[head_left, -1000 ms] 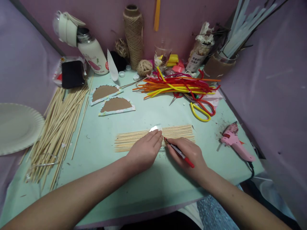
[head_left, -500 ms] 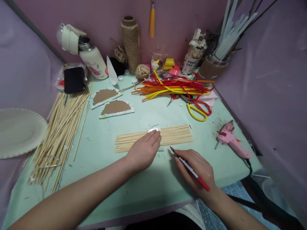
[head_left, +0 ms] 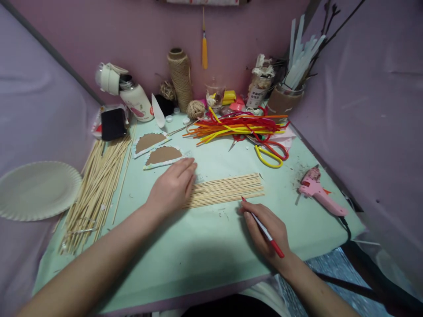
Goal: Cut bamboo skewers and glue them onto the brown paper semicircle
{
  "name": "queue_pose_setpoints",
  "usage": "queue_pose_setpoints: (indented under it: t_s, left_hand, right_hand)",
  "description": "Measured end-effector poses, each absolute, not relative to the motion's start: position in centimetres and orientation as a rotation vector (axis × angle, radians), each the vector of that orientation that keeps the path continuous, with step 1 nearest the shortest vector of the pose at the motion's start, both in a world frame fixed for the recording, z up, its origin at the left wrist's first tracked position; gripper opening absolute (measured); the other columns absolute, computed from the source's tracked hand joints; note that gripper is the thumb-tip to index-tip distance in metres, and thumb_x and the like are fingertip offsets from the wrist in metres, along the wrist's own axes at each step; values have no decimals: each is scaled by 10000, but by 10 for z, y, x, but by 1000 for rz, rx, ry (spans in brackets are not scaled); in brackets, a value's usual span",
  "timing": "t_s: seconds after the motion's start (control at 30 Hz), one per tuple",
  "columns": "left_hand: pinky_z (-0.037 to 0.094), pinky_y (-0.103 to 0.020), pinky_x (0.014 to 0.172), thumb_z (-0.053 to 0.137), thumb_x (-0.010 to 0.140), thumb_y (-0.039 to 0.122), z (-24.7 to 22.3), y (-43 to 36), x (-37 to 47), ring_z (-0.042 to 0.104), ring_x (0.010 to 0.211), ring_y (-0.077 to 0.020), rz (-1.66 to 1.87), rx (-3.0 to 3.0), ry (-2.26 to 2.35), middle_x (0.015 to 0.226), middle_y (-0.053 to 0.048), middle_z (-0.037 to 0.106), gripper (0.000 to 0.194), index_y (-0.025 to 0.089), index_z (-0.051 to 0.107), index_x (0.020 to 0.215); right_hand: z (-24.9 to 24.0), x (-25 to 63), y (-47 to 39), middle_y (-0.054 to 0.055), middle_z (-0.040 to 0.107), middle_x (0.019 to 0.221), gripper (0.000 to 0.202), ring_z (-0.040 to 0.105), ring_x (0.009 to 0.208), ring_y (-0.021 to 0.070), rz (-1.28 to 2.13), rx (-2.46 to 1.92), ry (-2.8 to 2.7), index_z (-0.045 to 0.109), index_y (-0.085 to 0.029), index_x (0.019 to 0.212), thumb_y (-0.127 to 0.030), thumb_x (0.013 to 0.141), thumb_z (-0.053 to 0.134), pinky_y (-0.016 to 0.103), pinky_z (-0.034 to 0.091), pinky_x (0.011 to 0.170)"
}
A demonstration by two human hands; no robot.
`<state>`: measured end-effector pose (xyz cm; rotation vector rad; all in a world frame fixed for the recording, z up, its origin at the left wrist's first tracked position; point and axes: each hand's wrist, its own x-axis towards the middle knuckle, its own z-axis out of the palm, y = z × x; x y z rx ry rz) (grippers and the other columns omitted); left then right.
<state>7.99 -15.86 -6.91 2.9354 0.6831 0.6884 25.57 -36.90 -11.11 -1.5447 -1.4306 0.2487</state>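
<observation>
A row of thin bamboo sticks [head_left: 228, 189] lies side by side on the pale green tabletop. My left hand [head_left: 173, 185] is over the row's left end, its fingers pressed together and pointing away from me. The hand hides that end and whatever is beneath the palm; a faint clear edge shows by the fingertips. My right hand [head_left: 267, 231] grips a red marker [head_left: 266, 231] like a pen, its red tip close to the near edge of the sticks, right of their middle. Two half-round cardboard pieces [head_left: 164, 155] with pale fabric edging lie just beyond my left hand.
Loose bamboo sticks [head_left: 102, 189] and a paper plate [head_left: 36, 189] are on the left. At the back are a bottle [head_left: 137, 101], twine spool [head_left: 180, 81] and pipe cleaners [head_left: 238, 125]. Scissors [head_left: 269, 156] and a pink glue gun [head_left: 319, 191] lie to the right.
My left hand has moved left along the sticks; the clear piece beneath it no longer shows on their middle. The marker tip has shifted slightly closer to the sticks. The view has tilted up.
</observation>
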Motion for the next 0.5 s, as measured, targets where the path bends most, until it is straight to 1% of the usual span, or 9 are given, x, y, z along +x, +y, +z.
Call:
queue_pose_setpoints:
  t_s: [0.13,0.23,0.33,0.4,0.5]
  left_hand:
    - [483,-452,1008,389,952,248,-76,-121,96,571,1188,-273,510,2976,792,1269,-160,623,354,97,637,1153]
    - [497,-427,960,376,947,238,-85,-101,114,583,1149,-272,319,2992,830,1241,-142,635,347,120,657,1112]
    - [493,-404,944,375,940,224,-86,-92,123,601,1108,-260,184,2989,811,1202,-130,652,339,135,672,1075]
    - [488,-395,948,384,935,229,-81,-94,119,593,1127,-258,201,2975,833,1228,-123,643,340,140,664,1106]
    - [480,-403,963,416,928,268,-69,-106,101,561,1185,-264,328,2902,940,1293,-109,616,354,151,636,1180]
  right_hand:
    - [-111,255,-368,78,706,969,370,654,850,193,246,-1553,-1426,601,-191,1202,-35,869,564,344,516,758]
    - [-112,255,-368,78,706,976,347,656,862,191,243,-1571,-1407,607,-189,1191,-47,877,559,340,517,768]
    - [-114,255,-370,77,707,985,344,660,873,188,234,-1584,-1399,604,-190,1196,-55,883,558,334,518,775]
    - [-114,254,-371,75,708,992,349,664,883,185,230,-1585,-1396,597,-194,1206,-59,886,558,328,520,783]
    - [-108,255,-373,71,710,1005,357,670,903,183,235,-1594,-1410,584,-204,1221,-69,892,558,317,523,796]
